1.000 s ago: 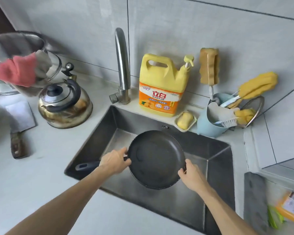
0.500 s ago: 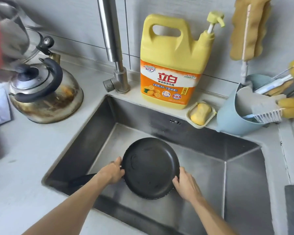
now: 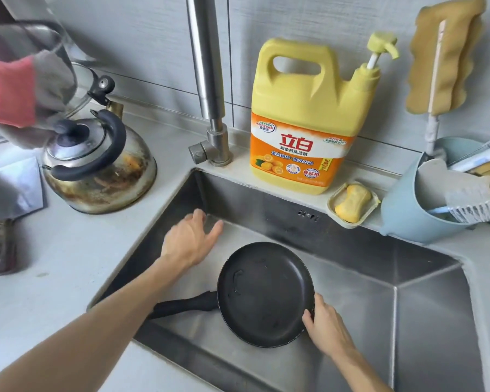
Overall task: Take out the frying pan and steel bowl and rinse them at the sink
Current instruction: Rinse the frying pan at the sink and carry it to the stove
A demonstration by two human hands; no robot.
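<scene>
Left hand point(image 3: 191, 241) has come off the pan handle since half a sec ago and lifted toward the back-left of the sink, fingers loose and spread, holding nothing. Right hand point(image 3: 327, 326) is unchanged, fingers pinched on the near-right rim of the frying pan point(image 3: 266, 294).

Pan sits low in the sink point(image 3: 408, 258), approx on the basin floor, opening up, maybe tipped a bit toward the camera; can't tell if it rests fully flat. Long axis runs left-right w/ a slight slope: its handle point(image 3: 186, 304) points left and a little toward the near wall, bowl of the pan to the right.

Step in hand, as I read it: pan is placed, rinse not started, no water visible from the faucet point(image 3: 207, 80). Left hand looks headed for the tap lever point(image 3: 198, 152) at the faucet base, so next move prob needs a reach up and over the sink edge to open it, then shifting the pan under the spout. Steel bowl not seen here.
</scene>
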